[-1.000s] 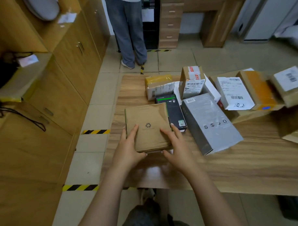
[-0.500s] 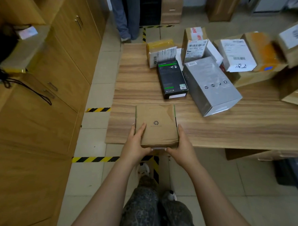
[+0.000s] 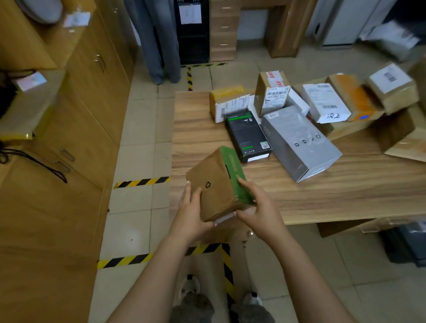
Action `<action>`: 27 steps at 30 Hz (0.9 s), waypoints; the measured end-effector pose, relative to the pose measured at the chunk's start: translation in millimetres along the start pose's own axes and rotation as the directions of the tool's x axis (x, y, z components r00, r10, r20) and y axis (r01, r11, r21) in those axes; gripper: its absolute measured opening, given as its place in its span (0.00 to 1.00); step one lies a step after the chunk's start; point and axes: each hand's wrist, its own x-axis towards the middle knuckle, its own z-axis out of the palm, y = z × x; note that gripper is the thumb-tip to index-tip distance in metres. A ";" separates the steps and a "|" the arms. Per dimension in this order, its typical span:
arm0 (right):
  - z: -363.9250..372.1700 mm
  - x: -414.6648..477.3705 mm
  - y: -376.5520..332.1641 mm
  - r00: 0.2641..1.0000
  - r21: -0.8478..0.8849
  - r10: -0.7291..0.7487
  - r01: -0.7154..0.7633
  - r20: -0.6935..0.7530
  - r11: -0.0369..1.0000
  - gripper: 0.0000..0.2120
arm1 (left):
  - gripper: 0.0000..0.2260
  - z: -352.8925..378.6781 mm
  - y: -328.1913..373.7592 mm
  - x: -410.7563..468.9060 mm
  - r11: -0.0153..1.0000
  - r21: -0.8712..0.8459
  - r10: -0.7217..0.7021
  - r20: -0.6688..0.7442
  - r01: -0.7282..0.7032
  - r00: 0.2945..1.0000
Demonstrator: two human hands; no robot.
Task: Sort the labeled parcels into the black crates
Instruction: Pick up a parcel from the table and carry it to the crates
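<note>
Left hand (image 3: 188, 216), right hand (image 3: 260, 208), both gripping parcel (image 3: 215, 185)

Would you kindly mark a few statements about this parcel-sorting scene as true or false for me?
1. The left hand and the right hand both hold the brown parcel. True.
2. The brown parcel lies flat on the table. False: it is tilted in the hands, with its green side showing.
3. The black box lies on the table right beside the grey box. True.
4. The grey box stands on the floor. False: it lies on the table.
5. The black crate at the back bears a white sheet. True.
</note>
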 end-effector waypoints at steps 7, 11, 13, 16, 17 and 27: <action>39.4 11.3 -40.6 0.999 0.112 -0.046 0.045 0.008 0.993 0.36 | 0.49 -48.3 -11.1 -7.8 0.956 -0.144 0.245 -0.086 -0.255 0.966; 55.2 12.9 -51.3 0.999 0.129 -0.040 0.038 0.013 0.991 0.36 | 0.44 -57.5 -28.3 -5.5 0.944 -0.147 0.284 -0.091 -0.295 0.954; 60.6 13.6 -55.4 0.999 0.117 -0.041 0.038 0.024 0.992 0.35 | 0.44 -60.7 -35.1 -4.6 0.940 -0.168 0.285 -0.087 -0.296 0.955; 67.1 14.3 -56.2 0.999 0.087 -0.035 0.031 0.038 0.996 0.30 | 0.43 -66.8 -43.5 -4.3 0.941 -0.178 0.278 -0.084 -0.289 0.957; 69.6 14.3 -55.0 0.999 0.068 -0.020 0.017 0.043 0.998 0.29 | 0.43 -69.6 -46.0 -5.2 0.944 -0.171 0.272 -0.080 -0.282 0.959; 103.0 24.7 -44.2 0.965 -0.118 0.165 -0.143 0.202 0.983 0.38 | 0.45 -95.3 -77.6 -10.5 0.968 -0.101 0.218 -0.130 -0.232 0.967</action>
